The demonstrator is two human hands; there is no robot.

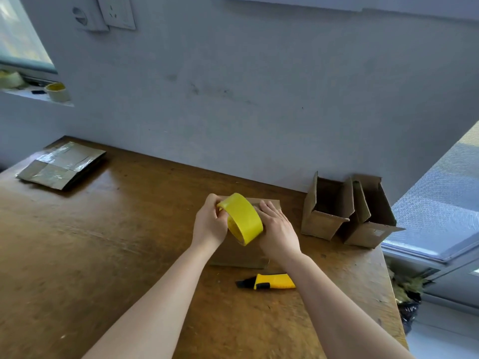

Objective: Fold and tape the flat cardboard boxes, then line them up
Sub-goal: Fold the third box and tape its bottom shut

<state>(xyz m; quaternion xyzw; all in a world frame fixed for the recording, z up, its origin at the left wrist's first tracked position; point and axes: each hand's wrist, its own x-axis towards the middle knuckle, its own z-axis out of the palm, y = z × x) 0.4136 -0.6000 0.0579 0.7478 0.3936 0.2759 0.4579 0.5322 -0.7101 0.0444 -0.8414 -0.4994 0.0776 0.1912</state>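
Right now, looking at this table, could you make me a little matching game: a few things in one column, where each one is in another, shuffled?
Things:
1. yellow tape roll
2. utility knife
3. stack of flat boxes
4. two open boxes

Places:
A. far left corner of the table
B. at the right, by the wall
C. held between the left hand and the right hand, over a box being taped
D. lying on the table just nearer than that box

Pairs: 1-C, 2-D, 3-A, 4-B
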